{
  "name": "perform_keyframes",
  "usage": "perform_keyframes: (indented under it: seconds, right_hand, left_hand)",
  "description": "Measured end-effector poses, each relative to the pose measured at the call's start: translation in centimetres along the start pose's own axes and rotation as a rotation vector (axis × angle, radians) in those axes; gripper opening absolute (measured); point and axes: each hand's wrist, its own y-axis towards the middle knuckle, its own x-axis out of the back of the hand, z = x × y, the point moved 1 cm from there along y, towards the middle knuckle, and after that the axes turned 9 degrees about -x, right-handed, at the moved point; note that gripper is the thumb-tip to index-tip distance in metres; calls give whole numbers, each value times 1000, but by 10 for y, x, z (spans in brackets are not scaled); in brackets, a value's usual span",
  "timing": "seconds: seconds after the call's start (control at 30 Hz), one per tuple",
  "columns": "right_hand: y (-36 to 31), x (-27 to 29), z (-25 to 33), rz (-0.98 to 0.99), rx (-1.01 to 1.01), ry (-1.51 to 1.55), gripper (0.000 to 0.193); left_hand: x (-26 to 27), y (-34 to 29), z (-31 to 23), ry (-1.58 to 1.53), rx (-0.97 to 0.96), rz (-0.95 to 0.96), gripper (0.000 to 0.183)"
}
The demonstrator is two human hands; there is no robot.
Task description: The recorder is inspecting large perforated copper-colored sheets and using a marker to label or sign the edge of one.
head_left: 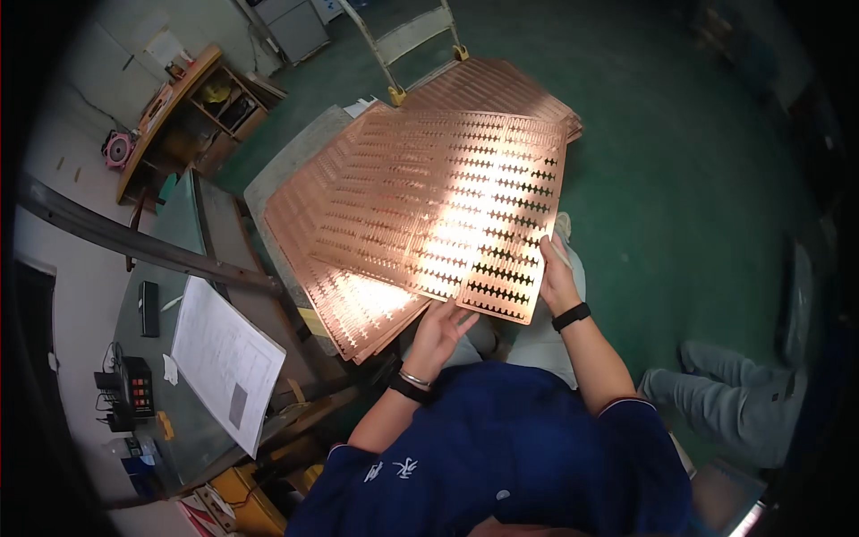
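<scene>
A large perforated copper sheet [429, 201], with rows of toothed slots, is tilted in front of me and shines brightly at its middle. My right hand [557, 276] grips its right edge near the lower corner, thumb on the upper face and the other fingers mostly hidden. At the near edge, my left hand [436, 338] holds the sheet from below, its fingertips partly covered. Under and left of it lies a stack of similar copper sheets [353, 313], fanned slightly. Whether the held sheet's far side rests on the stack, I cannot tell.
Beyond it, another pile of copper sheets [492, 80] lies by a hand cart [416, 40]. On the left, a glass-topped table [179, 430] bears a paper drawing [228, 362] and a black keypad device [136, 387]. A person's grey trouser legs [716, 394] show at right.
</scene>
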Motion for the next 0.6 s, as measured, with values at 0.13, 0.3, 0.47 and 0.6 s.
perform_keyframes:
  seconds: [0.13, 0.3, 0.47, 0.6]
  right_hand:
    - [0, 23, 29, 0, 38, 0, 41]
    - [-22, 35, 81, -12, 98, 11, 40]
    - [-52, 61, 120, -174, 186, -60, 42]
    - [-65, 58, 131, -463, 272, -92, 49]
  left_hand:
    - [-3, -3, -21, 32, -33, 82, 41]
    - [3, -5, -66, -25, -333, 203, 56]
    - [-25, -10, -100, -1, -566, 324, 62]
    - [-55, -22, -105, 189, -558, 262, 54]
